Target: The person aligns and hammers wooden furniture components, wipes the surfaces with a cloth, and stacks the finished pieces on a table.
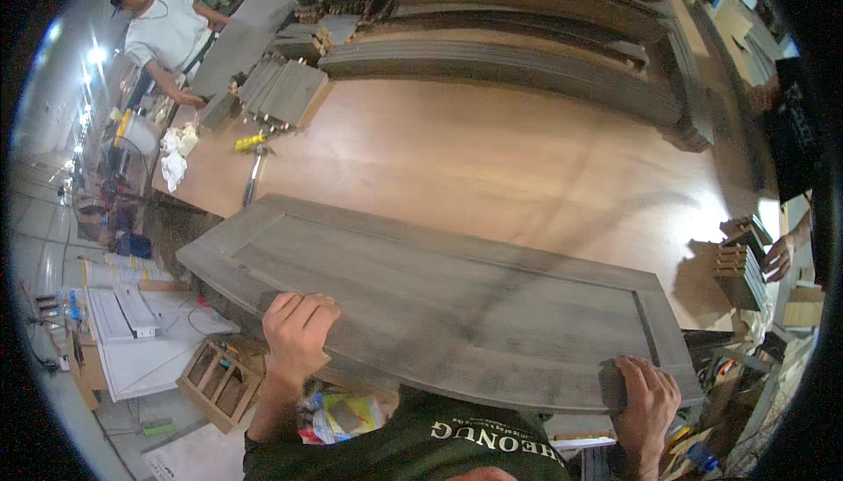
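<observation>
A long grey panel door (421,297) with a raised frame lies across the near side of the workbench, its front edge reaching over my body. My left hand (299,327) grips that near edge toward the left, fingers curled over the top. Near the right end, my right hand (648,389) holds the same edge, its fingers bent over the frame. The undersides of both grips are hidden below the panel. Beyond the panel's far left corner lies a hammer (254,175), next to a yellow-handled tool (250,142).
Long grey boards (492,64) are stacked at the back of the brown bench top (421,147). Shorter grey pieces (281,90) lie far left, near a person in white (167,33). Another person's hand (779,257) is beside small grooved blocks (742,270). White papers (145,349) lie lower left.
</observation>
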`<action>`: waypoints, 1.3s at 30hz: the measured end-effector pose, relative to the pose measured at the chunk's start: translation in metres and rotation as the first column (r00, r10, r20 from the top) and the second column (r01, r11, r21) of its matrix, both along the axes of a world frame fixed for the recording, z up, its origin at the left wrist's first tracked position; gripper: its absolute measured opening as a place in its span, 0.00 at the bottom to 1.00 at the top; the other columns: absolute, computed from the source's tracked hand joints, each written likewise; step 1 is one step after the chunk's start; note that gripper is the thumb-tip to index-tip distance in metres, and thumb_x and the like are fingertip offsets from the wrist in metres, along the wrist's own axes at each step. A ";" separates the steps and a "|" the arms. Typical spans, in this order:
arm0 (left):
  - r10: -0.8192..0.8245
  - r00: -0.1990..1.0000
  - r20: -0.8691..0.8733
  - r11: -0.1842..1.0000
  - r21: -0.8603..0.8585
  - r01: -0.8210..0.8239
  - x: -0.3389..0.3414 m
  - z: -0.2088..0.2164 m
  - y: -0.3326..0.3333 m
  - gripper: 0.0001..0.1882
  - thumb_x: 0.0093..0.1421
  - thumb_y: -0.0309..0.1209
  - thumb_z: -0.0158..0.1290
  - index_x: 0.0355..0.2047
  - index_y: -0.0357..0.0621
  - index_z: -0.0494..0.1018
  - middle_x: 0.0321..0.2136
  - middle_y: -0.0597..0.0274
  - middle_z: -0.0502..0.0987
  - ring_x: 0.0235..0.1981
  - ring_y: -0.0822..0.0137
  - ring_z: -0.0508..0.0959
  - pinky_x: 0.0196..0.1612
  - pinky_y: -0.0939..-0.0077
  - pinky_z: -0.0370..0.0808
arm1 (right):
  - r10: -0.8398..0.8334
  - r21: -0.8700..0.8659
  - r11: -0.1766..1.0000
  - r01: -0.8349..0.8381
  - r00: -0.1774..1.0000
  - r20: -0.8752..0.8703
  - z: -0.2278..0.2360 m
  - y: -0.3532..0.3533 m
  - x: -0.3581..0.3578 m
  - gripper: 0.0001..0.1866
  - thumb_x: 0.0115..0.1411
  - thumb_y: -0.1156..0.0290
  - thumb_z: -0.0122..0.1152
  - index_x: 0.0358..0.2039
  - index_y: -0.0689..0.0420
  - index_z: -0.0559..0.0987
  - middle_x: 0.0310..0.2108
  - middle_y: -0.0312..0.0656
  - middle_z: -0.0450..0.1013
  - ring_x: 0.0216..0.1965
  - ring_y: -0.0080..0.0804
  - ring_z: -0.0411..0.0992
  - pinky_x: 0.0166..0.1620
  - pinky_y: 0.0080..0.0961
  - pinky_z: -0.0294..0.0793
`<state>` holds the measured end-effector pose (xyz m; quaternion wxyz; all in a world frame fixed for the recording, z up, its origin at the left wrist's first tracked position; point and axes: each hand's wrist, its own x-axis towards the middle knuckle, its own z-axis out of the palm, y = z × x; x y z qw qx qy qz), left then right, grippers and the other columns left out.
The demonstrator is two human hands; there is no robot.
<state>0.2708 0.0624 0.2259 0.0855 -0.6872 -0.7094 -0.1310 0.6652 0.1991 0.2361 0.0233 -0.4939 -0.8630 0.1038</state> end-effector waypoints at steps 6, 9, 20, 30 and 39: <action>0.043 0.999 -0.005 0.999 0.011 -0.043 0.000 0.000 -0.001 0.05 0.40 0.27 0.54 0.20 0.41 0.74 0.24 0.60 0.77 0.27 0.62 0.79 0.32 0.70 0.71 | 0.005 -0.020 1.000 -0.005 1.000 0.014 0.011 0.002 -0.015 0.17 0.46 0.66 0.57 0.36 0.58 0.77 0.36 0.48 0.76 0.38 0.47 0.75 0.42 0.39 0.70; 0.030 1.000 0.009 1.000 0.008 -0.030 -0.002 0.002 0.004 0.05 0.40 0.27 0.53 0.20 0.41 0.74 0.24 0.60 0.77 0.27 0.62 0.79 0.33 0.71 0.71 | -0.036 -0.029 0.999 0.038 0.998 0.057 0.010 0.003 -0.015 0.17 0.45 0.66 0.57 0.36 0.58 0.77 0.36 0.47 0.76 0.37 0.47 0.75 0.41 0.40 0.70; -0.013 1.000 -0.018 0.999 -0.036 0.012 -0.020 0.015 0.020 0.06 0.38 0.28 0.55 0.20 0.46 0.71 0.19 0.60 0.72 0.23 0.58 0.74 0.34 0.65 0.69 | 0.113 0.033 0.993 -0.114 0.993 0.028 0.017 0.036 0.000 0.10 0.44 0.75 0.58 0.30 0.56 0.80 0.29 0.44 0.77 0.29 0.42 0.76 0.33 0.34 0.73; -0.006 0.995 -0.100 0.973 -0.231 -0.017 -0.058 0.047 0.130 0.21 0.37 0.47 0.66 0.24 0.44 0.75 0.21 0.54 0.76 0.28 0.51 0.77 0.31 0.59 0.73 | 0.153 0.100 0.982 -0.158 0.987 0.053 0.044 0.134 -0.046 0.16 0.38 0.71 0.71 0.30 0.51 0.78 0.22 0.43 0.77 0.26 0.42 0.77 0.32 0.34 0.74; 0.056 0.992 -0.109 0.967 -0.240 -0.081 -0.054 0.054 0.144 0.26 0.33 0.53 0.66 0.26 0.47 0.78 0.23 0.54 0.77 0.30 0.51 0.78 0.33 0.60 0.74 | 0.085 0.058 0.994 -0.091 0.992 0.095 0.048 0.148 -0.055 0.19 0.36 0.68 0.72 0.32 0.52 0.80 0.26 0.46 0.77 0.31 0.44 0.76 0.37 0.37 0.74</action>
